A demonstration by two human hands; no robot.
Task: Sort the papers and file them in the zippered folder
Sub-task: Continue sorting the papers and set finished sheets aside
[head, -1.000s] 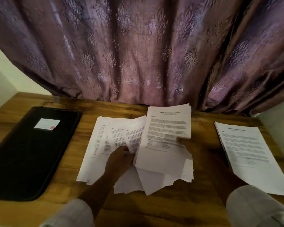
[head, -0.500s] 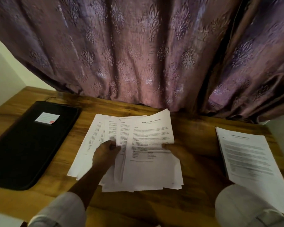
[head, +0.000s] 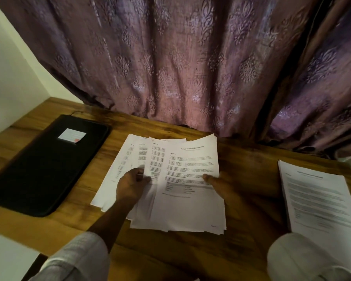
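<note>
A fanned bundle of printed white papers (head: 182,207) lies in the middle of the wooden table (head: 251,169). My left hand (head: 131,186) pinches the fanned sheets on the bundle's left side. My right hand (head: 219,184) grips the top sheet at its right edge, thumb on the print. A black zippered folder (head: 43,169) with a small white label lies closed at the left, apart from both hands. A second, neat stack of printed papers (head: 320,199) lies at the right.
A purple patterned curtain (head: 180,67) hangs along the table's back edge. A pale wall (head: 10,78) stands at the left. My light sleeves cover the near table edge at both lower corners.
The loose, splayed sheets have been drawn together into a tighter fan, and the top sheet has come down flat onto the bundle. Both hands keep their hold.
</note>
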